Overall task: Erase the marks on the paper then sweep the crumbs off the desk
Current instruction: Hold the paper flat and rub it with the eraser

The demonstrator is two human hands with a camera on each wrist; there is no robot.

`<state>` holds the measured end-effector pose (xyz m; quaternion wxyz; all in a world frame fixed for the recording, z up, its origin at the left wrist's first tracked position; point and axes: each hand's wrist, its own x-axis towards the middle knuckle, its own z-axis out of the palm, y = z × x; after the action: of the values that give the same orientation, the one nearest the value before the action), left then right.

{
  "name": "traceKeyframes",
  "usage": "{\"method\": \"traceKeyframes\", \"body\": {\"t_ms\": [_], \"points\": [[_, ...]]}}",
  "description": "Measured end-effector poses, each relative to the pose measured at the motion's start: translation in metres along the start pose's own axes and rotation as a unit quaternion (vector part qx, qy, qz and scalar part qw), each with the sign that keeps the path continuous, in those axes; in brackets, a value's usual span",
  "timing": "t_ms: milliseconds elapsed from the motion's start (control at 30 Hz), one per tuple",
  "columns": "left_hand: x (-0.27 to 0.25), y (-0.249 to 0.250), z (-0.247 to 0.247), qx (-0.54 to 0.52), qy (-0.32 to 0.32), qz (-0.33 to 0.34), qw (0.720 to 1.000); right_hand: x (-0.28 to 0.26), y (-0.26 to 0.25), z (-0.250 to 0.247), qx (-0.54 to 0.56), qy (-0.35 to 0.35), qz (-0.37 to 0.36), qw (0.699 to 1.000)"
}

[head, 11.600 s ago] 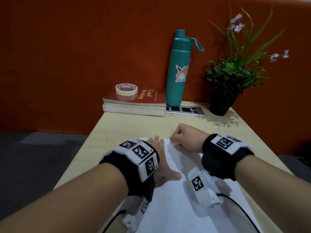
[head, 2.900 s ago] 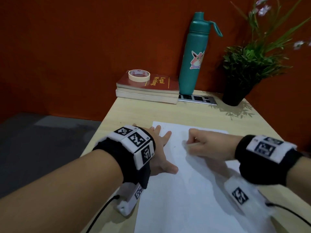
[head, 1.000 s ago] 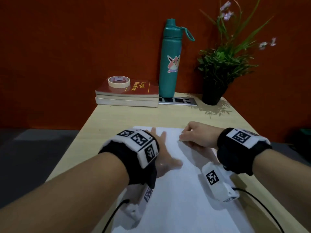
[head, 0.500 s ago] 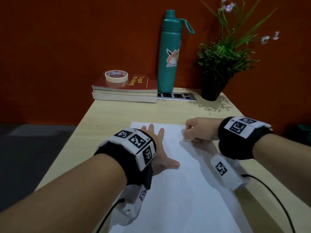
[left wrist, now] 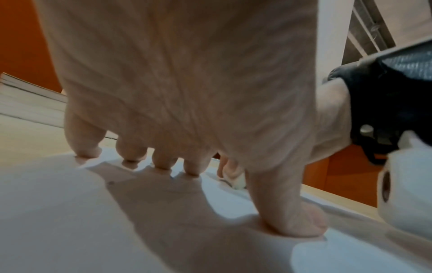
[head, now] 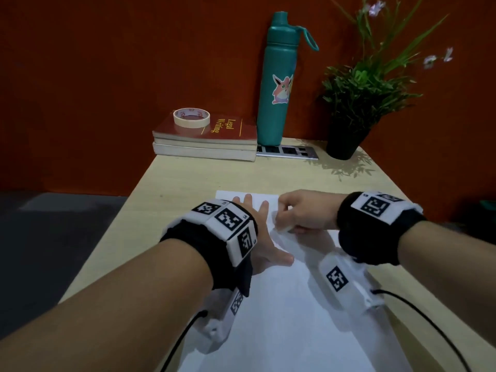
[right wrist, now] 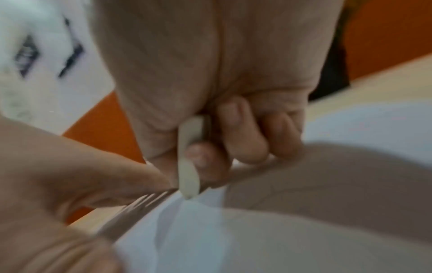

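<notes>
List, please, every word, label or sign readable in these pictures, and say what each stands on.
"Legal Writing": gold letters on the red book cover.
Roll of tape: red print inside, too small to read.
Bottle: a cartoon sticker, no words.
Wrist bands: square black-and-white code markers; no words readable.
Paper: nothing legible.
</notes>
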<state>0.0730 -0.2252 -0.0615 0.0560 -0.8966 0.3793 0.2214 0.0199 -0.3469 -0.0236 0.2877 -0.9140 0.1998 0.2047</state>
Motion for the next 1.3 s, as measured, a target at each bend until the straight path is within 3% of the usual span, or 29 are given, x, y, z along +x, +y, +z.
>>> {"method": "traceKeyframes", "body": {"t_ms": [167, 333, 467, 600, 700, 767, 900, 1000, 1067, 1133, 1200, 1300], "points": [[0.0, 0.002, 0.002, 0.016, 0.005, -0.008, 1.0, -0.005, 0.01, -0.019, -0.146, 0.04, 0.045, 0.987], [0.0, 0.002, -0.001, -0.004, 0.009, -0.002, 1.0, -0.005, 0.017, -0.003, -0.019, 0.065, 0.02, 0.998], [-0.003, 0.004, 0.001, 0.028, 0.011, -0.012, 0.999, -0.012, 0.024, -0.021, -0.136, 0.08, 0.067, 0.985], [0.0, 0.002, -0.001, 0.016, 0.007, -0.011, 1.0, -0.007, 0.017, -0.004, -0.015, 0.054, 0.022, 0.998], [-0.002, 0.001, 0.001, -0.015, 0.024, 0.001, 1.0, -0.01, 0.025, -0.014, -0.089, 0.045, 0.053, 0.994], [-0.003, 0.003, 0.002, 0.023, 0.021, -0.01, 0.999, -0.012, 0.022, -0.022, -0.116, 0.075, 0.071, 0.988], [0.0, 0.004, 0.002, 0.039, 0.013, -0.019, 0.999, 0.003, 0.015, -0.008, -0.007, 0.078, 0.027, 0.997], [-0.001, 0.001, 0.004, 0.018, 0.019, -0.014, 1.0, 0.002, 0.02, -0.015, -0.053, 0.074, 0.075, 0.993], [-0.003, 0.001, 0.001, 0.03, 0.017, -0.01, 0.999, -0.005, 0.024, -0.027, -0.054, 0.108, 0.096, 0.988], [-0.004, 0.002, -0.003, 0.043, 0.008, -0.012, 0.999, -0.007, 0.03, -0.032, 0.049, 0.116, 0.084, 0.989], [-0.004, 0.003, -0.006, 0.039, -0.004, -0.021, 0.999, -0.006, 0.037, -0.027, 0.185, 0.149, 0.077, 0.968], [-0.006, 0.016, -0.015, 0.054, -0.005, 0.022, 0.998, -0.003, 0.046, -0.018, 0.21, 0.165, 0.073, 0.961]]}}
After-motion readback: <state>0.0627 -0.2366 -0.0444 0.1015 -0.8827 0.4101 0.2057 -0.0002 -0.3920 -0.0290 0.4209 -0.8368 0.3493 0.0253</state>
